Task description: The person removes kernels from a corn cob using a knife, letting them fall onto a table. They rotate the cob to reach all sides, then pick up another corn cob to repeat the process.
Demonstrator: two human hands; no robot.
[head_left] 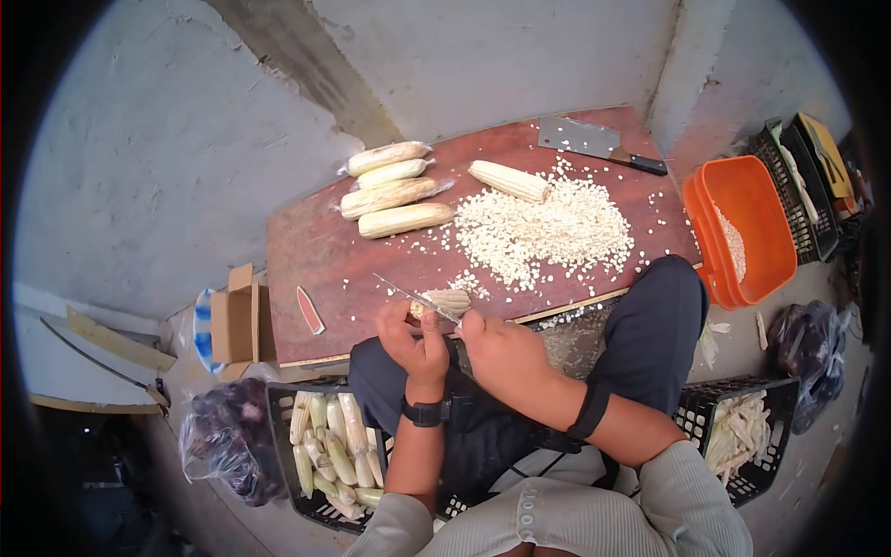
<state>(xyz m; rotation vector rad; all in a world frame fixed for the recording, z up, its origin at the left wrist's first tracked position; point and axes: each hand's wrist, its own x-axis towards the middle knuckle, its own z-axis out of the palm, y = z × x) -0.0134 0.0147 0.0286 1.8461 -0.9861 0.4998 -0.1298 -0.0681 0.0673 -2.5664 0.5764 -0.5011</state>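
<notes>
My left hand (415,343) is closed around one end of a corn cob (447,302) at the table's near edge. The cob's far end looks stripped, with pale kernels left near my fingers. In my right hand (501,345) is a knife (418,297), its thin blade pointing left across the cob; my fist hides its handle. Loose kernels (548,232) lie heaped beyond my hands, with a whole ear of corn (509,181) at the heap's back edge. Several ears (406,220), some in clear plastic, lie side by side at the back left.
A cleaver (580,137) lies at the back right of the red table (316,251); a red-and-white knife sheath (310,311) is at left. An orange bin (756,232) stands right. Crates of corn (334,455) and husks (738,436) flank my legs. A cardboard box (234,325) stands left.
</notes>
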